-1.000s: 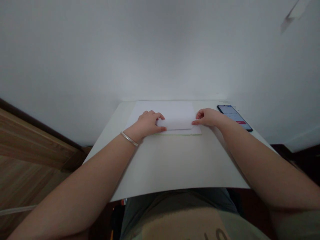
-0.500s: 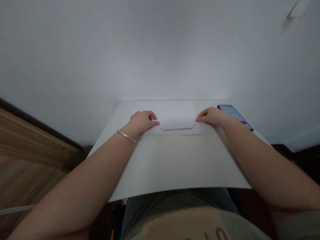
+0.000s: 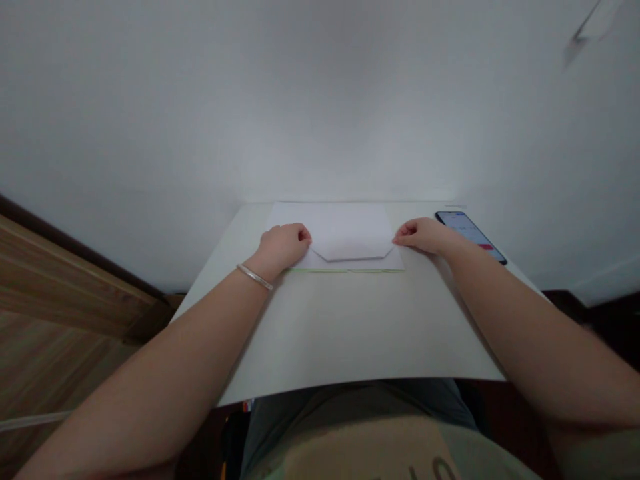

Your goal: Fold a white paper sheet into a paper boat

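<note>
A folded white sheet of paper (image 3: 353, 241) with slanted near corners lies on a stack of white paper (image 3: 300, 213) with a greenish near edge. Its left edge is pinched between the thumb and fingers of my left hand (image 3: 286, 245), which has a silver bangle (image 3: 255, 276) at the wrist. On the opposite edge, my right hand (image 3: 420, 235) pinches the sheet with thumb and fingertips. The parts of the sheet under the fingertips are hidden.
Both papers rest toward the back of a white table (image 3: 360, 327), close to the wall (image 3: 320, 120). A phone (image 3: 473, 235) with a lit screen lies right of my right hand. Wooden furniture (image 3: 75, 287) stands at the left.
My left thumb has drawn back from on top of the sheet to its left edge and closed against the fingers. The right hand has barely moved.
</note>
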Motion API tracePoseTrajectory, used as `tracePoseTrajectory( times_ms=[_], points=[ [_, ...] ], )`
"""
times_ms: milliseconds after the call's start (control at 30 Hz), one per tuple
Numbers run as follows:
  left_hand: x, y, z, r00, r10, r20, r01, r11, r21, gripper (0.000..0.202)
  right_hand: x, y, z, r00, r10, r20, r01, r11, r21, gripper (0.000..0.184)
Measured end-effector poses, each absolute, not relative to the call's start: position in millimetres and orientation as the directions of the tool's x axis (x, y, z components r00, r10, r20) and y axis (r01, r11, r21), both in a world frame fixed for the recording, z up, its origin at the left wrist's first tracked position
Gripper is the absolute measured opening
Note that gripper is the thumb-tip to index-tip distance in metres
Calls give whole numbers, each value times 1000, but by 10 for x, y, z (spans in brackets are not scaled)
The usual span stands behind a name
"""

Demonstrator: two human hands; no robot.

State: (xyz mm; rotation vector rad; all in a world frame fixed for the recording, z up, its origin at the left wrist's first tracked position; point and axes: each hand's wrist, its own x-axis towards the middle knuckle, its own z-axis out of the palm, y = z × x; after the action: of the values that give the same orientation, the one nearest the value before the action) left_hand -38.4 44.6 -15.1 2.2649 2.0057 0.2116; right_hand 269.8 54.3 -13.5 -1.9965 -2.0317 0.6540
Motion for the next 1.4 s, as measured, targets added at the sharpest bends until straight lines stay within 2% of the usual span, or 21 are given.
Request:
tracePoseTrajectory(
  times_ms=[67,133,233,300,367,467,533,633,733,867,1033,1133,1233,1300,1400],
  points=[
    [-324,384,-158,153,975,160,981,-169,94,34,2691,530,-170,-99,990,-102,880,39,-474,15],
    [-264,323,-157,243,937,252,952,-281,124,39,2659,509,-184,-123,992,-40,882,91,-462,18],
    [-188,255,-134,415,867,276,886,-454,96,49,2552,463,-151,-124,986,112,911,158,-382,21],
    [-152,227,-105,480,835,269,857,-512,61,50,2458,426,-113,-189,947,262,902,273,-335,23],
    [-127,210,-72,503,821,271,842,-536,58,46,2369,384,-82,-311,895,320,852,412,-323,26],
    [-111,196,-27,528,792,308,814,-575,82,35,2274,300,-47,-491,809,323,791,569,-225,32],
    [-115,190,-8,553,752,359,785,-614,79,25,2239,233,-15,-544,780,309,775,608,-171,26],
    [-133,185,-2,551,705,445,772,-634,48,13,2216,147,52,-514,791,330,795,585,-164,15],
    [-152,181,-10,522,705,480,804,-595,0,9,2212,115,105,-498,808,313,797,570,-202,22],
    [-167,166,-10,507,721,472,828,-559,-37,15,2210,125,126,-478,847,235,769,532,-354,34],
    [-172,152,-17,471,747,469,856,-515,-40,19,2185,97,153,-370,919,135,710,373,-597,35],
    [-162,161,-43,452,749,483,857,-515,-5,23,2175,104,136,-373,924,88,681,337,-651,32],
    [-136,174,-70,425,764,485,835,-538,115,29,2176,142,73,-442,881,170,681,452,-575,37],
    [-120,179,-81,422,769,481,801,-565,200,25,2175,159,25,-511,831,220,676,547,-494,42],
    [-111,174,-82,467,736,490,737,-630,244,17,2155,151,-25,-573,760,305,699,648,-302,41]
  ],
)
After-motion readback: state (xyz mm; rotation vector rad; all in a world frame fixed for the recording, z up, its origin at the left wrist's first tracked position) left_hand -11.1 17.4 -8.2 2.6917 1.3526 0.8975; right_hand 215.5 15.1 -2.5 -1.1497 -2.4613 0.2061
